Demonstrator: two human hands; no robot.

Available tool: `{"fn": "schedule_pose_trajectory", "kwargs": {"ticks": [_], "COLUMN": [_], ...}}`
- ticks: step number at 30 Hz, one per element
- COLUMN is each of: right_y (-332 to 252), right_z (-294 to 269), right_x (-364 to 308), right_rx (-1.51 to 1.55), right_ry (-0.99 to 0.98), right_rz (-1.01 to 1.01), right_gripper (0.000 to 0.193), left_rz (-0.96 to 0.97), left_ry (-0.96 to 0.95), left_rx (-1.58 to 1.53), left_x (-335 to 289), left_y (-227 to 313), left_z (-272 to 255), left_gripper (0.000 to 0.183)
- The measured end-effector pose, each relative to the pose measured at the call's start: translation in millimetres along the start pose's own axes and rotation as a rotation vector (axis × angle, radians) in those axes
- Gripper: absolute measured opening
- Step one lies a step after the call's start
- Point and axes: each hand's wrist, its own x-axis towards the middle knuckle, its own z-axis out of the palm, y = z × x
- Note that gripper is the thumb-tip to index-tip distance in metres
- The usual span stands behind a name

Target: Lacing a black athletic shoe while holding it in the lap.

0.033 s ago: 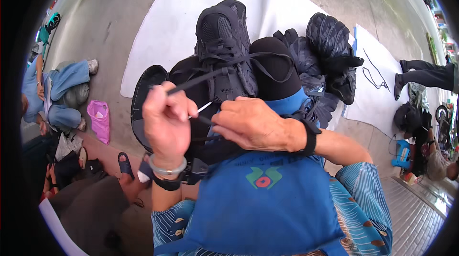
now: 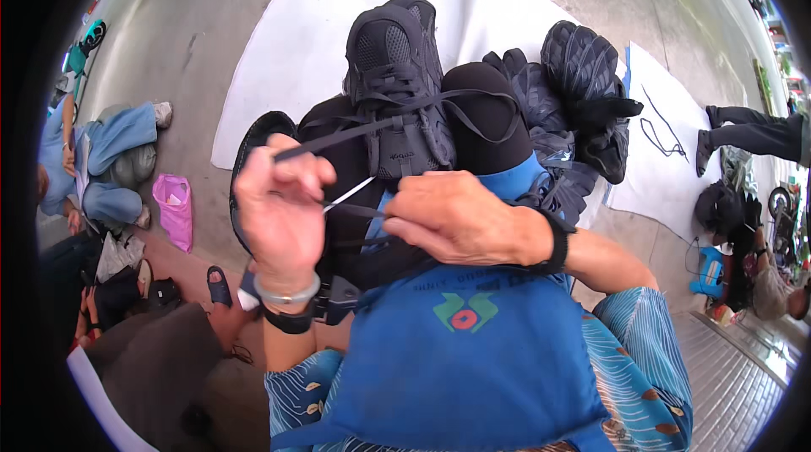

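A black mesh shoe [image 2: 390, 55] rests across my lap, its toe pointing away and its tongue toward me. From its eyelets a flat black shoelace [image 2: 338, 138] runs to my left hand [image 2: 285, 211], whose fingers are closed on it. A thin white stick [image 2: 348, 193] extends from near that hand toward the shoe; which fingers hold it, if any, I cannot tell. My right hand [image 2: 463, 217] is closed just below the tongue, pinching another dark stretch of lace. A second loop of lace [image 2: 486, 101] drapes over my right knee.
More black shoes [image 2: 583, 63] are piled right of my knee, by a white sheet [image 2: 304, 38]. Another sheet [image 2: 659, 165] at right bears a loose black cord [image 2: 663, 138]. A blue apron [image 2: 473, 367] covers my lap. Seated people and a pink bag [image 2: 174, 214] are at left.
My left hand has shifted a little left, drawing the lace out with it, and its fingers have spread slightly. More of the white stick shows. The right hand moved slightly right.
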Motion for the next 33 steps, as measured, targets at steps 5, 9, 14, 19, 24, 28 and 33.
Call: {"fn": "schedule_pose_trajectory", "kwargs": {"ticks": [5,9,14,19,24,28,33], "right_y": [-16.6,2.9,29.7,93.6,157.2,154.2,147.8], "right_z": [-62.1,-79.6,-165.6,-232.9,-216.6,-205.6,-190.7], "right_x": [-34.0,-81.2,-176.7,-317.2,-336.9,-269.5,-204.0], "right_rx": [0.422,0.603,0.870,1.000,0.778,0.452,-0.630], "right_ry": [0.084,0.558,0.940,1.373,1.585,1.367,0.799], "right_rz": [0.322,0.409,0.211,0.300,0.772,0.956,0.794], "right_gripper": [0.019,0.032,0.030,0.024,0.020,0.040,0.026], "left_rz": [-0.057,-0.084,0.031,0.248,0.625,0.644,0.396], "left_ry": [0.007,-0.025,-0.067,0.249,0.308,0.307,0.119], "left_rx": [-0.331,-0.483,-0.517,-0.681,-0.524,-0.498,-0.204], "left_x": [4.9,10.8,17.2,-33.0,-98.3,-117.8,-68.9], "left_y": [19.4,11.2,65.0,165.2,252.7,264.5,198.1], "left_z": [-69.3,-70.7,-110.1,-181.2,-237.3,-232.4,-190.9], "left_gripper": [0.031,0.029,0.023,0.007,0.013,0.013,0.012]}}
